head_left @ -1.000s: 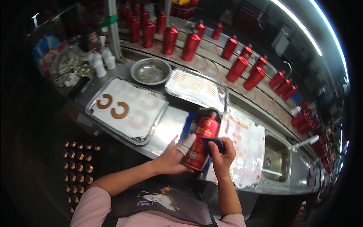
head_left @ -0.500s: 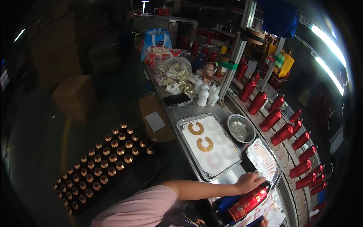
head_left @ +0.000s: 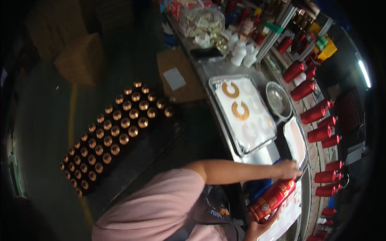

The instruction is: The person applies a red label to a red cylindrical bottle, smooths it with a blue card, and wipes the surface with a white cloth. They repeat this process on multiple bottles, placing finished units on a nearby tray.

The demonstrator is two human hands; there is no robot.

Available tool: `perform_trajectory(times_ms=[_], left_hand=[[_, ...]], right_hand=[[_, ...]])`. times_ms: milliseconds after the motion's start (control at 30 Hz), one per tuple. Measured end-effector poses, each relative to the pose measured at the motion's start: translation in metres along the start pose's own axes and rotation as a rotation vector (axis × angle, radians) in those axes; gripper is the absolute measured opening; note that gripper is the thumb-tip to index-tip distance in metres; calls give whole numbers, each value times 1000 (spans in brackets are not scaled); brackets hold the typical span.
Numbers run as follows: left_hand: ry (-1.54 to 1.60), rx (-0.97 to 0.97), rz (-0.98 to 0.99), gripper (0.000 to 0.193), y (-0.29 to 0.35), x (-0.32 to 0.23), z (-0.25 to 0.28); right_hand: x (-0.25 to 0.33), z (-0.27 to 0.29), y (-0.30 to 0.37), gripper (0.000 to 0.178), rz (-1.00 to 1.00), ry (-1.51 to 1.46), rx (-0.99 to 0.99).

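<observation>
A glossy red bottle (head_left: 273, 199) with a gold-printed label lies tilted across the lower right, its neck pointing up and to the right. At the neck end, my left hand (head_left: 287, 169) is closed, its fingertips turned down over the bottle's top. My right hand (head_left: 260, 228) wraps the lower end from below, partly hidden by the bottle. Beside the bottle is a blue object (head_left: 259, 188), mostly covered by my left forearm and the bottle. A white printed sheet (head_left: 287, 219) lies under the bottle.
A metal tray (head_left: 237, 149) holds two gold C-shaped labels (head_left: 240, 110) on white paper. Beyond it are a steel bowl (head_left: 278, 100) and a smaller tray (head_left: 295, 138). Red bottles (head_left: 315, 112) line a curved conveyor on the right. Several gold-topped bottles (head_left: 124, 122) stand at left.
The view has shifted, so the bench sits higher in the picture. My right hand has come up around the bottle's lower end. My left hand stays at the neck.
</observation>
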State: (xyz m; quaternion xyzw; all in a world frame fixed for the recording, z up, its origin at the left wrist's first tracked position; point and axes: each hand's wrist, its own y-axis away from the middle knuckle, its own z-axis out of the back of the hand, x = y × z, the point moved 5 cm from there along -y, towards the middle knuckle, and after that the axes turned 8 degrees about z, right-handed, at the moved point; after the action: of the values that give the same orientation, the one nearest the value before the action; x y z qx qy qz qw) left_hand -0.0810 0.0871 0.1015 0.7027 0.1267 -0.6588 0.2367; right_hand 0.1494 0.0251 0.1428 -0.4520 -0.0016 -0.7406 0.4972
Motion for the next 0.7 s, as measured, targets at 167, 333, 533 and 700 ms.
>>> perform_trajectory(times_ms=[167, 333, 533, 700], left_hand=[[223, -78, -366, 21, 116, -8, 161], [176, -415, -345, 12, 285, -2, 301], [-566, -1060, -10, 19, 380, 107, 337], [-801, -1067, 435, 21, 361, 295, 377]], right_hand=[[62, -27, -23, 99, 10, -28, 406], [106, -130, -76, 92, 215, 152, 774], [106, -118, -108, 95, -111, 9, 541], [52, -30, -114, 77, -187, 171, 324]])
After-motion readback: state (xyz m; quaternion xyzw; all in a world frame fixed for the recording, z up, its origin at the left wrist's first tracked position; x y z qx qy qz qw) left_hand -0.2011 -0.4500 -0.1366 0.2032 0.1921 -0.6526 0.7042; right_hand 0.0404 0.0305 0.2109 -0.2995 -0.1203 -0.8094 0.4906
